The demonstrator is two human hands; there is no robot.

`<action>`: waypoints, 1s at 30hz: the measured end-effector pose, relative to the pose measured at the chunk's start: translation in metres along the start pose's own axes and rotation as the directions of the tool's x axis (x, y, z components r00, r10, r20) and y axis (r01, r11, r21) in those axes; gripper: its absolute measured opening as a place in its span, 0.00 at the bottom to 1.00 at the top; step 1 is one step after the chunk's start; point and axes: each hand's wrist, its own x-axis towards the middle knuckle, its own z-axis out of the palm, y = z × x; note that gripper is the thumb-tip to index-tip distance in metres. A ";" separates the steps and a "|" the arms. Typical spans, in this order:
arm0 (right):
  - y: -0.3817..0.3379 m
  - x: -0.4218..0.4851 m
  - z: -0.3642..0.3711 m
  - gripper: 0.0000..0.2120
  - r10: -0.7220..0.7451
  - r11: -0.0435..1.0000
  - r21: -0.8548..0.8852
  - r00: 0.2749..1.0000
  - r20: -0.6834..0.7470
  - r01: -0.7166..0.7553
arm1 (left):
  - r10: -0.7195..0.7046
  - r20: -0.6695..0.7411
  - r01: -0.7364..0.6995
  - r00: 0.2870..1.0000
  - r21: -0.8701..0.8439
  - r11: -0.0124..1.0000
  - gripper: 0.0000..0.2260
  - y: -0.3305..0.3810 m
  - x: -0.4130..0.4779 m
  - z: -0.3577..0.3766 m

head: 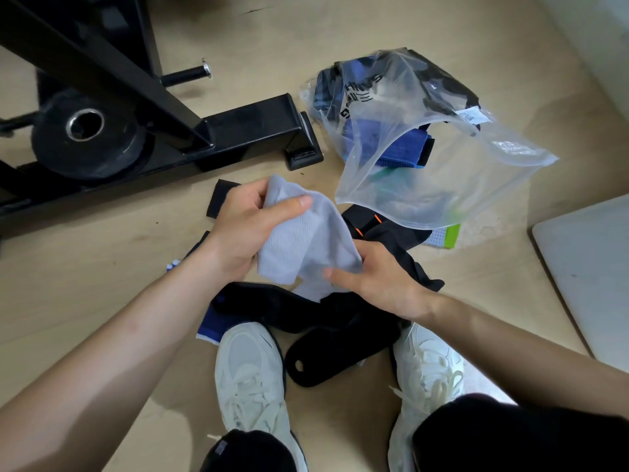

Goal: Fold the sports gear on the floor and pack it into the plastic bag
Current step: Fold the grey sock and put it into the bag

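From the head camera, both bare forearms reach in from the bottom corners and meet just above the centre of the frame, over a pale grey knitted garment (pixel 306 240) held clear of the floor (pixel 102 284). The left hand (pixel 245 229) sits at the garment's 9 o'clock side with its wrist bent inward. Its thumb is pressed flat across the top fold and its fingers are curled behind the cloth, clamping it. The right hand (pixel 377 284) is at the garment's 4 o'clock, back turned up. Its thumb lies along the lower edge and its fingers are tucked under the cloth, pinching that corner. The clear plastic bag (pixel 425 158) lies on the floor at 2 o'clock from the hands, mouth toward the person, with a blue folded piece (pixel 405 148) and dark pieces inside. A black item with orange marks (pixel 374 226) lies between the bag and the right hand. Beneath the hands, at 6 o'clock, a black padded wrap (pixel 316 321) spreads between two white trainers (pixel 252 369). A black strap (pixel 219 199) lies at 10 o'clock, just behind the left hand. A black steel frame (pixel 136 97) with a weight plate (pixel 85 131) fills the upper left.
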 end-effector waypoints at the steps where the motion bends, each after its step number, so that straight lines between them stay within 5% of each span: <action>1: 0.003 0.000 -0.003 0.07 0.017 1.000 -0.013 1.000 -0.007 -0.018 | -0.002 -0.070 0.002 0.998 0.001 1.000 0.06 -0.002 0.002 -0.003; 4: 0.010 -0.005 -0.019 0.07 0.079 0.995 -0.058 0.997 -0.007 -0.079 | -0.020 -0.266 0.042 0.964 0.077 0.996 0.11 -0.017 0.009 -0.021; 9: 0.018 -0.020 -0.042 0.10 0.154 0.986 0.065 0.988 0.019 -0.155 | -0.053 -0.320 0.131 0.946 0.228 0.965 0.17 -0.042 0.007 -0.045; 20: 0.008 -0.024 -0.044 0.14 0.264 0.831 0.547 0.938 -0.224 -0.103 | -0.051 -0.271 0.110 0.961 0.209 0.972 0.06 -0.057 -0.004 -0.054; 30: 0.005 -0.030 -0.028 0.10 0.273 0.874 0.466 0.932 -0.238 -0.137 | 0.016 -0.080 0.006 0.997 0.266 0.964 0.02 -0.053 -0.036 0.002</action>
